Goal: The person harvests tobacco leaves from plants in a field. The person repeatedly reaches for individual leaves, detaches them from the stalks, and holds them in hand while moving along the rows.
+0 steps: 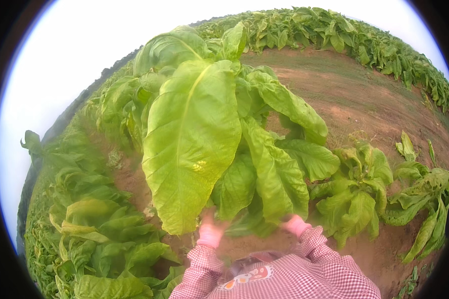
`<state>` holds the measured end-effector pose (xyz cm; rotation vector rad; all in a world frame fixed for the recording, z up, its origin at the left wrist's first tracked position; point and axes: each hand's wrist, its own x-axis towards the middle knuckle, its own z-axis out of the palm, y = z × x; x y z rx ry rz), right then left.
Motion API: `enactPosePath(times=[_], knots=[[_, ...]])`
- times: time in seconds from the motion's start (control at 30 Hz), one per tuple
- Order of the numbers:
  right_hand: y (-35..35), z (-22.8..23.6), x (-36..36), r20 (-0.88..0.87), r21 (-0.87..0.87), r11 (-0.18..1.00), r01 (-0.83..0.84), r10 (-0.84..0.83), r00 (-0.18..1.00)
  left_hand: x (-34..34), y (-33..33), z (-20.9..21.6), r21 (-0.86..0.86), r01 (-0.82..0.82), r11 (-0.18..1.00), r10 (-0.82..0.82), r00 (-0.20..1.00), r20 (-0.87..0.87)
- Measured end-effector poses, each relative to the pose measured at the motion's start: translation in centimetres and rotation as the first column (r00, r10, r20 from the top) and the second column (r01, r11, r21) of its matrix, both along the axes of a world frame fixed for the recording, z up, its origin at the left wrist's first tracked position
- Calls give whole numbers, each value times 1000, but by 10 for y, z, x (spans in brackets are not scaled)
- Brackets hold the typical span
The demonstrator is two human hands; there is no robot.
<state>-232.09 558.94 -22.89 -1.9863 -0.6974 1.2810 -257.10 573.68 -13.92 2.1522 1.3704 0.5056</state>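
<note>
A tall leafy plant that looks like tobacco stands right in front of me, its broad green leaf hanging toward me with a pale yellow patch low on it. My left hand, pinkish and blurred, reaches in under that leaf's lower edge. On the other side, my right hand goes in beneath a narrower drooping leaf. Foliage hides the fingers of both hands, so whether they grip a stem or leaf cannot be made out. Both forearms wear red-and-white checked sleeves.
Dense rows of the same plants run along the left, some leaves yellowing. Lower, wilted plants stand to the right on reddish soil. Across that bare strip, another tall row curves along the far side.
</note>
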Motion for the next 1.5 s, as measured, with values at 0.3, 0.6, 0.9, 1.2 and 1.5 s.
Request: enactPosePath(times=[0.3, 0.6, 0.9, 1.2, 1.5], knots=[[97, 36, -44, 245, -212, 936, -282, 331, 911, -17, 27, 115, -18, 369, 929, -350, 894, 280], [119, 13, 44, -131, -74, 976, 207, -215, 968, -39, 68, 229, 205, 715, 668, -120, -168, 978], [170, 91, 57, -302, 366, 927, -82, 202, 932, -12, 104, 275, 501, 721, 479, -72, -537, 841], [340, 231, 134, 87, 702, 685, 194, -353, 931, 34, 91, 307, 427, 204, 881, -344, -346, 873], [468, 219, 117, 253, 510, 830, 226, -396, 883, 39, 88, 295, 402, 40, 915, -375, -284, 883]])
